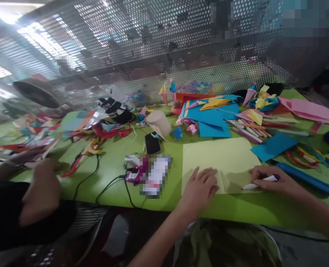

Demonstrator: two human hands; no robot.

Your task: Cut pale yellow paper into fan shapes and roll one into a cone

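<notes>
A pale yellow sheet of paper (222, 155) lies on the green table in front of me. My left hand (202, 185) rests on its lower left part, palm down with the fingers stretched out. A raised crease or fold runs beside those fingers. Over the sheet's lower right corner, my right hand (273, 180) grips a white marker (257, 183) with a dark purple end. The marker slants left, its tip at or just above the paper; I cannot tell whether it touches.
Blue paper (213, 122), a blue case (312, 180) and several pencils (250, 128) lie around the sheet. Left are a phone (155, 176), a black phone-like device (152, 143), a paper roll (159, 123) and cables. Another person's arm (42, 189) rests at far left. A perforated metal screen stands behind.
</notes>
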